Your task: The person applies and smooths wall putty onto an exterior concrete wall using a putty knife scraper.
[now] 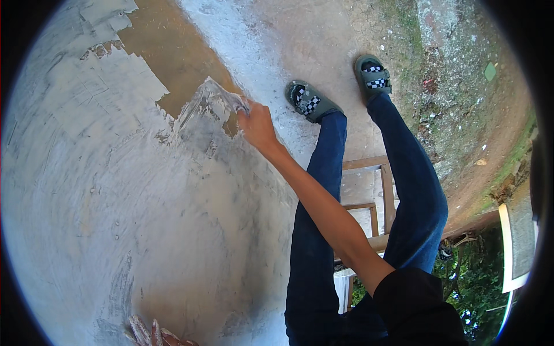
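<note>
My right hand (257, 124) is closed around a putty knife (234, 101), its wide blade smeared with pale wet filler. The blade lies against the wall (190, 225), at the border between the whitish coat and a bare brown patch (170, 46). Most of the tool's handle is hidden in my fist. At the lower left edge, my left hand (154, 335) shows only its fingers, stretched apart and crusted with white filler. They are at the wall's surface; nothing is visible in them.
My legs in blue jeans and sandalled feet (314, 102) are right of the wall. A wooden stool or ladder frame (388, 196) stands between my legs. Beyond the concrete strip (323, 34) lies speckled ground with grass (461, 104). Green foliage (485, 282) fills the lower right.
</note>
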{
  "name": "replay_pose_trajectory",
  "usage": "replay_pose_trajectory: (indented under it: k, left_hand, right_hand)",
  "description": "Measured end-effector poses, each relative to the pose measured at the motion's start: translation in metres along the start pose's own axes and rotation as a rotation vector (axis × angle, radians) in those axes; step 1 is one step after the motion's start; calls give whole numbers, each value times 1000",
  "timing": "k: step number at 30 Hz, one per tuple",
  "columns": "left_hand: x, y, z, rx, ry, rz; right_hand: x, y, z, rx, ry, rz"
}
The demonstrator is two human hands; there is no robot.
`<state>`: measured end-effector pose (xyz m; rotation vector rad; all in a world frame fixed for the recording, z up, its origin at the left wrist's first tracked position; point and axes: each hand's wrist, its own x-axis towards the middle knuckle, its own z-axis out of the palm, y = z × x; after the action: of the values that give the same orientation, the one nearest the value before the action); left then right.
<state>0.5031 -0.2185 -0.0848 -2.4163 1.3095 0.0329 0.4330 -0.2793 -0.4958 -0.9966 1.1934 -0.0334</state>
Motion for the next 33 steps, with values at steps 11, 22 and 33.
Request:
replay_pose_trajectory:
  k: [11, 22, 33]
  left_hand:
    - [-2, -2, 1, -42, 25, -5]
    - [4, 11, 5, -103, 33, -27]
    - [-13, -22, -6, -44, -80, 136]
  right_hand:
    - [-54, -20, 51, -202, -259, -189]
    - [48, 48, 7, -75, 101, -73]
    - [-64, -59, 26, -61, -215, -185]
